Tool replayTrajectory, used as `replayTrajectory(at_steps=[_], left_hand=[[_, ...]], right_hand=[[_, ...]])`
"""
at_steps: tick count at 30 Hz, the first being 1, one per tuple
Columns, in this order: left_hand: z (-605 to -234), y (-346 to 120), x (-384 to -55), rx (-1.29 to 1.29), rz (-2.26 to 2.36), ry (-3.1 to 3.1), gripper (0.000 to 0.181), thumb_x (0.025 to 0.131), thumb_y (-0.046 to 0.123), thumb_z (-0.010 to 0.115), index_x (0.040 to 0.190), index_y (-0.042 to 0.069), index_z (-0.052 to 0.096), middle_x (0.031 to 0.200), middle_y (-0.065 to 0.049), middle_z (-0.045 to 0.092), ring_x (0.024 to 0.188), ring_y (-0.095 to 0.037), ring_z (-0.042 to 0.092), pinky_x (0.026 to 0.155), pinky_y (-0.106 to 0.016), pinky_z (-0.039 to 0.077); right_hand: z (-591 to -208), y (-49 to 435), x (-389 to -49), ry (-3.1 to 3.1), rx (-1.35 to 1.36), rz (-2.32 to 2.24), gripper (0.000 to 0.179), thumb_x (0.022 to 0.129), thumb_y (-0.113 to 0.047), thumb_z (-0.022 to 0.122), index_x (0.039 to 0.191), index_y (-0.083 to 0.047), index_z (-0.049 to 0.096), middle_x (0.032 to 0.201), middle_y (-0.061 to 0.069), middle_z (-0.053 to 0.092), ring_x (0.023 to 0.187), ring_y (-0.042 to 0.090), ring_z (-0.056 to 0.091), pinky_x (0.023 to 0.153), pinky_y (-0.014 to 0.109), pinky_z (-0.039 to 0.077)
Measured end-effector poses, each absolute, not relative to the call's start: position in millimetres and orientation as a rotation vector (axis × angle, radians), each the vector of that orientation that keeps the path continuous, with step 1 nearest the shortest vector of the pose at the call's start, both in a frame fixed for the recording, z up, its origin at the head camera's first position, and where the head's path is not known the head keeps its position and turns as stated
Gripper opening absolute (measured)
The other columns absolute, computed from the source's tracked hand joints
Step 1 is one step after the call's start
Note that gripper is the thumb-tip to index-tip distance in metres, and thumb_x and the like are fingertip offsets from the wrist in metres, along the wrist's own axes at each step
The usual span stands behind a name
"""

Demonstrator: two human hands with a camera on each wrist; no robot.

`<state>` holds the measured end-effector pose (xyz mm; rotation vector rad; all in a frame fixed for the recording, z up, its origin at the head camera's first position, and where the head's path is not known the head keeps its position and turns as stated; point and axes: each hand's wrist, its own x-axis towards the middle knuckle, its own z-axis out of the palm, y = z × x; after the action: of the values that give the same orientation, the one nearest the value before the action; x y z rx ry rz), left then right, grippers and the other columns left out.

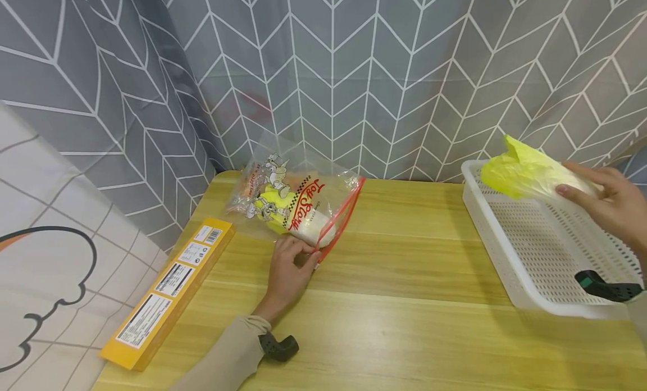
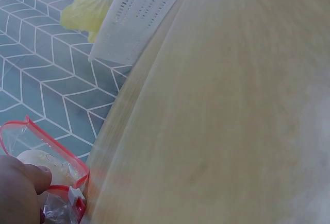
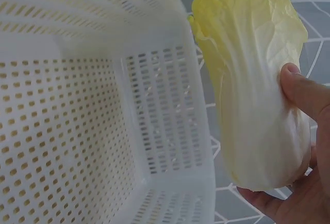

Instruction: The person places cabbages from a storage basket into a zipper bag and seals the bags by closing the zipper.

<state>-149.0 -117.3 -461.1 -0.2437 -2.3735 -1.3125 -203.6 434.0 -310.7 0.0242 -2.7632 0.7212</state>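
Observation:
My right hand (image 1: 619,203) grips a small napa cabbage (image 1: 536,172), yellow at the leafy end and white at the base. It is held above the white plastic basket (image 1: 487,248); in the right wrist view, thumb and fingers wrap the cabbage's (image 3: 258,90) lower half. Over on the left, my left hand (image 1: 288,273) pinches the front corner of a clear zip bag (image 1: 305,203) with red lettering and a red zip edge. Another yellow-and-white cabbage (image 1: 313,228) lies inside, beside something orange partly hidden by the print. The bag's mouth gapes in the left wrist view.
A long orange box (image 1: 169,290) with white labels lies along the table's left edge. The basket has perforated walls and floor and stands at the right. A grey patterned curtain (image 1: 349,82) hangs behind the wooden table (image 1: 394,335).

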Motion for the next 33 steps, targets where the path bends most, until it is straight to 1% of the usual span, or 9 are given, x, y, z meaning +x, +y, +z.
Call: replayTrajectory(at_steps=[4, 8, 12, 15, 20, 23, 26, 30, 33], left_hand=[[-459.9, -116.8, -148.8, -0.234, -1.324, -2.382, 0.014, 0.083, 0.012, 0.083, 0.080, 0.013, 0.069, 0.092, 0.001, 0.062, 0.096, -0.015, 0.049, 0.081, -0.031, 0.041], [-459.4, -116.6, -148.4, -0.234, -1.316, -2.387, 0.014, 0.083, 0.013, 0.083, 0.080, 0.014, 0.069, 0.092, 0.001, 0.062, 0.096, -0.015, 0.049, 0.081, -0.031, 0.041], [-459.0, -116.8, -147.9, -0.239, -1.316, -2.385, 0.015, 0.083, 0.013, 0.083, 0.080, 0.014, 0.069, 0.092, 0.001, 0.062, 0.097, -0.015, 0.049, 0.082, -0.031, 0.042], [-458.9, -116.9, -147.8, -0.236, -1.325, -2.388, 0.015, 0.083, 0.012, 0.083, 0.080, 0.013, 0.069, 0.093, 0.000, 0.063, 0.098, -0.015, 0.050, 0.083, -0.032, 0.041], [-459.9, -117.2, -147.9, -0.228, -1.334, -2.406, 0.014, 0.085, 0.014, 0.082, 0.080, 0.013, 0.069, 0.093, 0.001, 0.062, 0.098, -0.015, 0.049, 0.083, -0.032, 0.041], [-460.7, -117.5, -148.2, -0.227, -1.328, -2.409, 0.014, 0.086, 0.014, 0.082, 0.080, 0.014, 0.069, 0.093, 0.001, 0.062, 0.098, -0.014, 0.049, 0.082, -0.032, 0.042], [-460.6, -117.4, -148.2, -0.231, -1.319, -2.399, 0.014, 0.085, 0.014, 0.082, 0.080, 0.014, 0.069, 0.093, 0.002, 0.062, 0.097, -0.014, 0.049, 0.082, -0.031, 0.042], [-459.9, -117.2, -147.7, -0.235, -1.313, -2.387, 0.015, 0.083, 0.013, 0.083, 0.080, 0.014, 0.069, 0.093, 0.001, 0.063, 0.097, -0.014, 0.049, 0.082, -0.031, 0.041], [-460.1, -117.4, -147.3, -0.231, -1.313, -2.392, 0.015, 0.083, 0.012, 0.083, 0.079, 0.014, 0.069, 0.093, 0.001, 0.063, 0.098, -0.015, 0.049, 0.082, -0.031, 0.041]], right_hand=[[-307.4, 424.8, -204.0, -2.763, 0.043, 0.776, 0.057, 0.101, -0.033, 0.063, 0.154, -0.028, 0.043, 0.107, -0.038, 0.030, 0.090, -0.009, 0.030, 0.059, 0.015, 0.032], [-307.3, 415.1, -204.3, -2.769, 0.061, 0.798, 0.058, 0.101, -0.034, 0.062, 0.155, -0.036, 0.038, 0.110, -0.039, 0.031, 0.093, -0.011, 0.030, 0.071, 0.022, 0.029], [-306.7, 404.7, -205.8, -2.773, 0.073, 0.824, 0.058, 0.101, -0.036, 0.062, 0.154, -0.040, 0.038, 0.112, -0.038, 0.032, 0.092, -0.003, 0.032, 0.071, 0.026, 0.030], [-306.3, 396.5, -207.3, -2.749, 0.100, 0.868, 0.056, 0.100, -0.034, 0.064, 0.152, -0.039, 0.042, 0.120, -0.036, 0.038, 0.094, -0.003, 0.035, 0.068, 0.023, 0.031], [-307.0, 381.8, -210.7, -2.725, 0.135, 0.935, 0.056, 0.100, -0.030, 0.065, 0.152, -0.034, 0.046, 0.124, -0.038, 0.039, 0.101, -0.012, 0.036, 0.073, 0.020, 0.031], [-307.1, 371.7, -212.9, -2.691, 0.182, 0.985, 0.055, 0.099, -0.026, 0.067, 0.151, -0.029, 0.049, 0.121, -0.039, 0.041, 0.103, -0.011, 0.037, 0.074, 0.017, 0.031], [-306.8, 361.9, -215.2, -2.670, 0.238, 1.011, 0.054, 0.098, -0.023, 0.068, 0.149, -0.026, 0.052, 0.123, -0.037, 0.045, 0.107, -0.011, 0.038, 0.075, 0.013, 0.032], [-307.9, 350.1, -217.6, -2.695, 0.289, 0.989, 0.053, 0.099, -0.024, 0.067, 0.149, -0.028, 0.052, 0.126, -0.036, 0.046, 0.106, -0.009, 0.039, 0.074, 0.018, 0.033], [-309.5, 340.0, -219.0, -2.686, 0.353, 1.000, 0.052, 0.099, -0.022, 0.067, 0.149, -0.026, 0.053, 0.123, -0.033, 0.049, 0.097, -0.004, 0.040, 0.068, 0.023, 0.031]])
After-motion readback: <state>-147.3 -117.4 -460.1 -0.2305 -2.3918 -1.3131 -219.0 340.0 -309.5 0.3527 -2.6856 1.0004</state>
